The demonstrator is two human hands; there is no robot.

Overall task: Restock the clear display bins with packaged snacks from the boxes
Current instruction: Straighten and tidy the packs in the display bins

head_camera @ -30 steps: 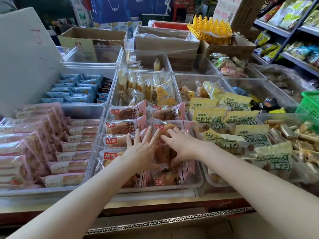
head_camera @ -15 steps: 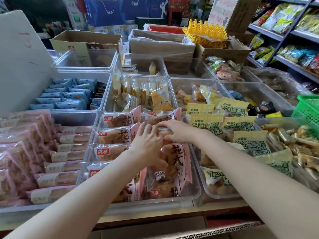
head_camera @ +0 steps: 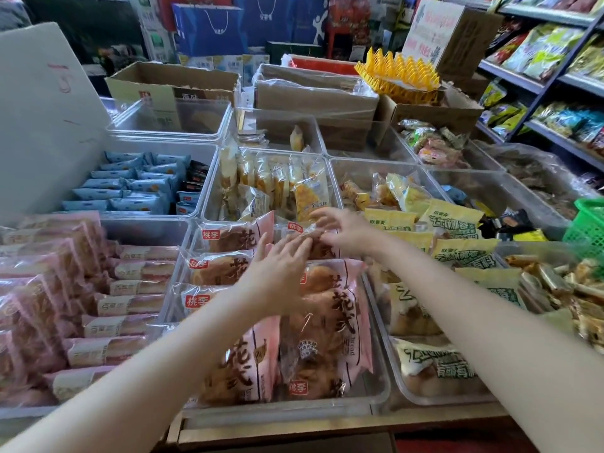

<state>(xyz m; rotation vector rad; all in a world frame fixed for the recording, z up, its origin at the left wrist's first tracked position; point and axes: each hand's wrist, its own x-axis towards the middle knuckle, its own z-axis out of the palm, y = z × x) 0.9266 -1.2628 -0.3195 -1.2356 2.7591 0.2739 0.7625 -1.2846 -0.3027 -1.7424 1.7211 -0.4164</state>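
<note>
Both my arms reach forward over the clear bin (head_camera: pixel 379 392) at the centre front of the display; it holds pink bread packets (head_camera: pixel 330 325), some stacked flat on the left, others lying lengthwise on the right. My left hand (head_camera: pixel 277 273) lies over the middle of that bin with fingers straight and spread, the fingertips touching a packet at the rear of the bin (head_camera: pixel 322 248); it grasps nothing. My right hand (head_camera: pixel 343 228) is above the same rear packet, fingers loosely bent and splayed; motion blur prevents me from telling whether it pinches the wrapper or merely touches it.

Adjacent bins, noted in order: to the left, a bin of pale pink sliced-cake packets (head_camera: pixel 127 305) in rows; to the right, a bin of yellow packets with green lettering (head_camera: pixel 457 253), heaped; behind, a bin of upright clear-wrapped yellow pastries (head_camera: pixel 277 184); rear left, blue packets (head_camera: pixel 130 188) lying in rows.

Open cardboard boxes (head_camera: pixel 170 86) stand at the back of the display, one carrying a yellow plastic rack (head_camera: pixel 398 73); a green basket (head_camera: pixel 588 223) sits at the right edge; shelves of bagged goods (head_camera: pixel 549 53) run along the right.
</note>
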